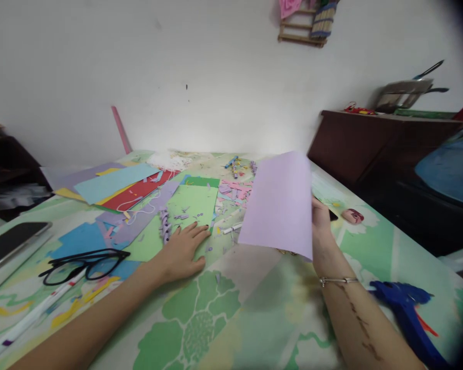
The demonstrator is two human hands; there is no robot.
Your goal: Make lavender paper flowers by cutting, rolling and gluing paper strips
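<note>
My right hand [321,228] is closed on the right edge of a lilac paper sheet [280,203], which it holds lifted and tilted over the table. The sheet hides most of its fingers. My left hand [183,249] lies flat and open on a light green paper sheet [187,205], fingers spread, next to a small purple paper chain [164,224]. Purple and pink paper scraps [235,191] lie scattered between the two hands.
Stacked coloured sheets [119,187] lie at the back left. Black glasses [85,263], a white pen [31,318] and a tablet [11,241] sit at the left. A blue glue gun [405,308] lies by my right forearm. A dark cabinet [370,139] holding a pan stands to the right.
</note>
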